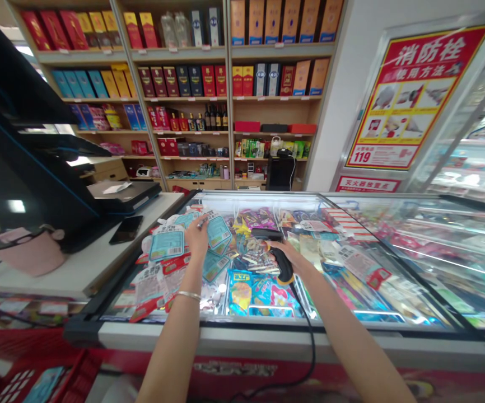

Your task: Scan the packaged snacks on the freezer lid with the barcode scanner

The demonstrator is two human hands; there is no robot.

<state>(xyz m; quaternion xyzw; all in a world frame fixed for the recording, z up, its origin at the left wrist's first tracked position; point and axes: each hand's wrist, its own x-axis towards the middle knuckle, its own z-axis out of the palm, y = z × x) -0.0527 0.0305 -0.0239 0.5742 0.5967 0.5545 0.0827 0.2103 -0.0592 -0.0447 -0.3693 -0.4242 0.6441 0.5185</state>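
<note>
My left hand [196,236] is closed on the top edge of a light-blue snack packet [219,232], whose labelled side with a barcode faces up. Around that hand, more blue packets [166,244] and red-and-white packets [148,291] lie in a loose pile on the glass top of a chest freezer [267,330]. A black barcode scanner [283,265] with orange trim is gripped by my right hand [292,254], its head turned toward the packets on the left. Its cord hangs down over the freezer's front. Through the glass, colourful ice-cream wrappers [241,291] show.
At left a counter [78,277] bears a pink pot [30,252], a phone [127,229] and a dark checkout machine [28,145]. A red shopping basket [36,369] is at lower left. More packets [364,266] rest on the glass at right. Stocked shelves [179,101] stand behind.
</note>
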